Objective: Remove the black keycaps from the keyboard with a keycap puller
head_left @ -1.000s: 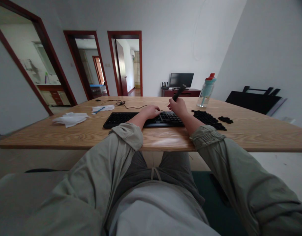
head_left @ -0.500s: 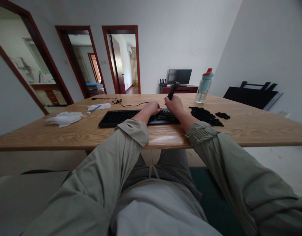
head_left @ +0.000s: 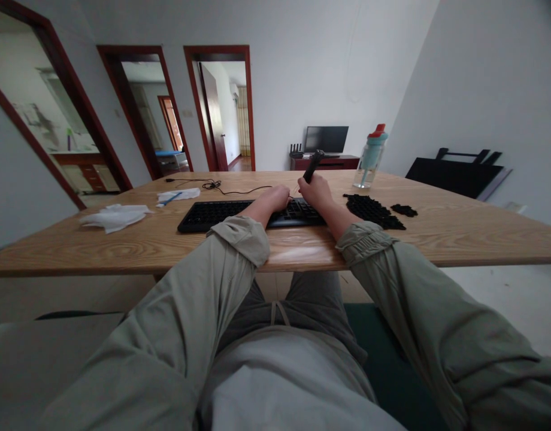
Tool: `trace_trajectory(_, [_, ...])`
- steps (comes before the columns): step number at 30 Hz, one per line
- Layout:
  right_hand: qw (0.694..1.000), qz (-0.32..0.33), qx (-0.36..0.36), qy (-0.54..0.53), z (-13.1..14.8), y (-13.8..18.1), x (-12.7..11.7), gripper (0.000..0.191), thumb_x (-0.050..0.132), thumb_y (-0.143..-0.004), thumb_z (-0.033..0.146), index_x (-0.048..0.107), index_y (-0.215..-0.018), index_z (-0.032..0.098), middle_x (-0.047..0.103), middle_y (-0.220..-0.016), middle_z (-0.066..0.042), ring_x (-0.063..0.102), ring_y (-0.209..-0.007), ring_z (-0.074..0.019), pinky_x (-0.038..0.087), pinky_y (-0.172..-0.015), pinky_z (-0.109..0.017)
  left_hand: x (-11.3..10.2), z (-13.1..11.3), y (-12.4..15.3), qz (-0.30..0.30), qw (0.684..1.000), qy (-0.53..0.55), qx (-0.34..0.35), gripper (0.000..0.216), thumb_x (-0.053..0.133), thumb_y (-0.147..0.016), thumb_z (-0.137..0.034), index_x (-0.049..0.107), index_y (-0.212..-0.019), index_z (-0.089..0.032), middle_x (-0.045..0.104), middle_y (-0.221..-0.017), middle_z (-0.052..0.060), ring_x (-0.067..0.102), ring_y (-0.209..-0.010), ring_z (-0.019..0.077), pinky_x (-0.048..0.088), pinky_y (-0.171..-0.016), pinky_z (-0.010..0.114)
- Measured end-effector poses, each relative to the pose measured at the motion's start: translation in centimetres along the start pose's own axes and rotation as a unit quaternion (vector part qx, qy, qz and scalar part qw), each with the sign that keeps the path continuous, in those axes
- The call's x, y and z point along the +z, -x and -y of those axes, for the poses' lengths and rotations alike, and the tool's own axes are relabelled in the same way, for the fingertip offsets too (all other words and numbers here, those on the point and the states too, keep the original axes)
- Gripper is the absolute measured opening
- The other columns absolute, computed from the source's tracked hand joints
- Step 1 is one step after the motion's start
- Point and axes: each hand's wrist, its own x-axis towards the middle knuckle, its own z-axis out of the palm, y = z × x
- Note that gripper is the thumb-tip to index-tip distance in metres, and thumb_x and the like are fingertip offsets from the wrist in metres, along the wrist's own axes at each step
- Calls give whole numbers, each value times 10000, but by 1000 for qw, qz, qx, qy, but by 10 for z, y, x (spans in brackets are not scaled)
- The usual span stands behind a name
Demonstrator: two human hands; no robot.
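Observation:
A black keyboard [head_left: 221, 214] lies on the wooden table [head_left: 145, 245] in front of me. My left hand [head_left: 275, 197] rests on its right half, fingers curled down on the keys. My right hand [head_left: 315, 189] is closed round a black stick-shaped tool [head_left: 313, 165] that points up and away, its lower end over the keyboard's right end. A pile of loose black keycaps [head_left: 372, 211] lies just right of the keyboard, with a smaller heap [head_left: 403, 210] beyond it.
Crumpled white tissue [head_left: 114, 216] and a white cloth with a blue pen [head_left: 179, 195] lie at the left. The keyboard's cable [head_left: 217, 187] runs behind. A teal bottle with a red cap [head_left: 371, 157] stands at the back right. Doorways and a monitor stand beyond the table.
My view has shifted slightly down and right. Both hands stayed on the keyboard's right end; the right hand with the tool moved a little towards the left hand.

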Motion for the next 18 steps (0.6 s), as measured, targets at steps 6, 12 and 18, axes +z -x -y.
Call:
trace_trajectory(6, [1000, 5, 0, -6, -1, -1, 2, 290, 451, -884, 354, 666, -920, 163, 723, -894, -150, 677, -888, -270, 503, -865, -371, -4, -2, -2, 18, 1000, 23, -3, 316, 547, -901, -336, 734, -1055, -134, 705, -1137, 173, 656, -1044, 293, 484, -905, 350])
trace_trajectory(12, [1000, 4, 0, -7, -3, -2, 3, 290, 452, -880, 360, 664, -891, 162, 722, -906, -154, 679, -879, -275, 505, -862, -386, -6, 2, -11, 48, 998, 10, 27, 313, 479, -900, -261, 738, -1029, -143, 716, -1118, 154, 662, -966, 251, 476, -862, 331])
trace_trajectory(18, [1000, 0, -2, -24, 0, 0, 0, 303, 453, -878, 371, 672, -910, 166, 725, -893, -145, 679, -870, -263, 507, -854, -363, -12, 19, 0, -8, 998, 37, 42, 369, 427, -942, -348, 706, -1073, -147, 713, -1119, 131, 639, -969, 216, 458, -854, 292])
